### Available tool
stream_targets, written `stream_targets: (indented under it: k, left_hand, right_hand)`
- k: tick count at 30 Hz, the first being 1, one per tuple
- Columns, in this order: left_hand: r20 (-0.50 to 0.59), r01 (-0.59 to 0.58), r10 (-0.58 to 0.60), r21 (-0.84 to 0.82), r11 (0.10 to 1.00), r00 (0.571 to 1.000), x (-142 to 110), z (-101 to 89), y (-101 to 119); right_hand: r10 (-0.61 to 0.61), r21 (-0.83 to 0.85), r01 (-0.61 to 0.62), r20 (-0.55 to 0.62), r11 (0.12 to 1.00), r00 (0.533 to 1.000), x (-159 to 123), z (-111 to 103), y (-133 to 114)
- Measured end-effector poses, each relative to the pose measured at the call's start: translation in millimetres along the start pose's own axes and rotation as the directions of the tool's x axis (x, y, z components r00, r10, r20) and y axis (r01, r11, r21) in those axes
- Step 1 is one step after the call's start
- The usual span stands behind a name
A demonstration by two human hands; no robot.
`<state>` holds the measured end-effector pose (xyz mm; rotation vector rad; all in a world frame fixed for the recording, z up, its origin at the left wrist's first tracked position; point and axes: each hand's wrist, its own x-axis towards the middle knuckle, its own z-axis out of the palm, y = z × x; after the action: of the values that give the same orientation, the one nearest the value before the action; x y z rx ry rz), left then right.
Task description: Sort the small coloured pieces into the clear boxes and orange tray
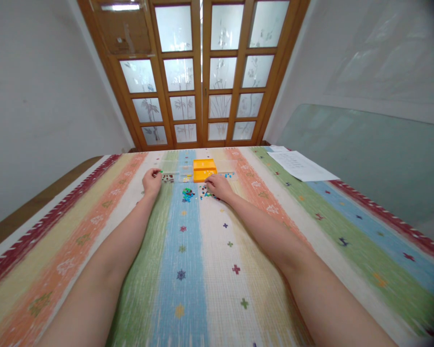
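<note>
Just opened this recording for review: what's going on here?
A person's hands work over a striped tablecloth. The left hand pinches a small green piece beside a clear box holding dark pieces. The right hand is at scattered small pieces in front of an open orange box; whether it grips any is unclear. A blue-green pile lies between the hands.

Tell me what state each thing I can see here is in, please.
Orange box: open, lid up
Left clear box: open, dark pieces inside
Bead pile: loose, heaped on the cloth
Tablecloth: spread out
Papers: lying flat
Doors: closed or nearly, light between them
Left hand: fingers curled, grip unclear
Right hand: fingers bent, grip unclear
</note>
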<state>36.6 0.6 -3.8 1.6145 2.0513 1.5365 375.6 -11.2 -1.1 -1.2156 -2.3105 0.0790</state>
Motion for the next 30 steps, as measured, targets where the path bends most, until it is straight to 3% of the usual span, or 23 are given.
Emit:
stream_targets:
  k: [5, 11, 18, 30]
  left_hand:
    - [-0.142, 0.136, -0.132, 0.016, 0.991, 0.981, 11, -17.8, -16]
    - [-0.145, 0.244, -0.227, 0.111, 0.963, 0.963, 5, -30.9, -14]
    - [-0.183, 0.215, -0.166, 0.296, 0.931, 0.969, 6, -32.9, -18]
    - [-0.076, 0.175, -0.158, 0.410, 0.895, 0.984, 13, -31.5, -29]
  right_hand:
    - [0.000, -0.007, 0.000, 0.002, 1.000, 1.000, 0, -1, -1]
    - [0.011, 0.009, -0.011, 0.006, 1.000, 1.000, 0, -2, -2]
    - [0.010, 0.010, -0.010, -0.001, 1.000, 1.000, -1, -2, -3]
    - [0.020, -0.009, -0.020, 0.019, 1.000, 1.000, 1, -3, -4]
